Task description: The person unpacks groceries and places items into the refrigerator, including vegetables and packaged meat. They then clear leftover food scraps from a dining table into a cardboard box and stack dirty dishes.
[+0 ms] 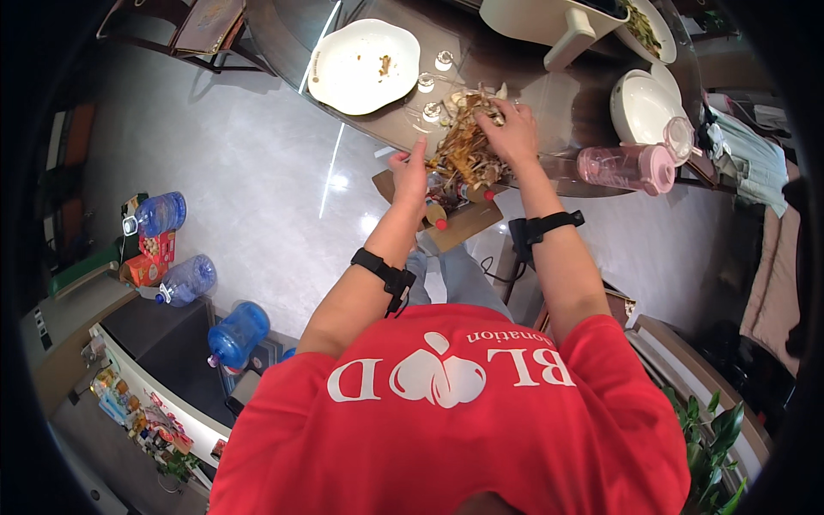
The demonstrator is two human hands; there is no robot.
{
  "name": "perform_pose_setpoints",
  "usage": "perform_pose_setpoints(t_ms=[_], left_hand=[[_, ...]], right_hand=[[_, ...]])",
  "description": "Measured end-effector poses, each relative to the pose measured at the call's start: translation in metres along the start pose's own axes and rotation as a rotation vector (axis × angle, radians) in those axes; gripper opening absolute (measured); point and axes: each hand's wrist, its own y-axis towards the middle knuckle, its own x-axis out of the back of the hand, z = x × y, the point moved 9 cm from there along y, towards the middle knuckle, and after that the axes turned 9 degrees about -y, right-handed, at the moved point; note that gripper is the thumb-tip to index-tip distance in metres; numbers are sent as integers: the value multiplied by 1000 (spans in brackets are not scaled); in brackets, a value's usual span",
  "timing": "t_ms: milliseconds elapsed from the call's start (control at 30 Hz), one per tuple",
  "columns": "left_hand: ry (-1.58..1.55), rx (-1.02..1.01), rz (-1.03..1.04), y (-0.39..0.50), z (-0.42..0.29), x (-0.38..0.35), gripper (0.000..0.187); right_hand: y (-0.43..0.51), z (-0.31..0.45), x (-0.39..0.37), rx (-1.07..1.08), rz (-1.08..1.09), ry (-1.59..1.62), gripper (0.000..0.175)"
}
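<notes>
A heap of brown food scraps (470, 145), seemingly bones and peelings, lies at the near edge of the glass-topped table (555, 96). My right hand (515, 132) has its fingers curled into the top of this heap from the right. On the heap's left side is my left hand (410, 177), thumb raised, just off the table edge; whether it grips anything is unclear. Below both hands, an open cardboard box (468, 225) holds bottles with red caps (436, 214). A scalloped white plate (354, 71) with a few crumbs stands to the left.
Small clear glass pieces (444, 60) stand between plate and heap. Farther right are a white drawer-like container with a handle (571, 38), a dish of greens (644, 31), a white bowl (640, 106) and a pink bottle (618, 167) lying down. Large water jugs (238, 335) stand lower left.
</notes>
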Motion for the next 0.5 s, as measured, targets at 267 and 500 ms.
perform_pose_setpoints(t_ms=[267,500], left_hand=[[-88,21,77,-6,11,-2,63],[-150,74,173,-11,19,-2,67]], right_hand=[[-43,15,3,20,-93,46,51],[-63,17,2,22,-119,67,50]])
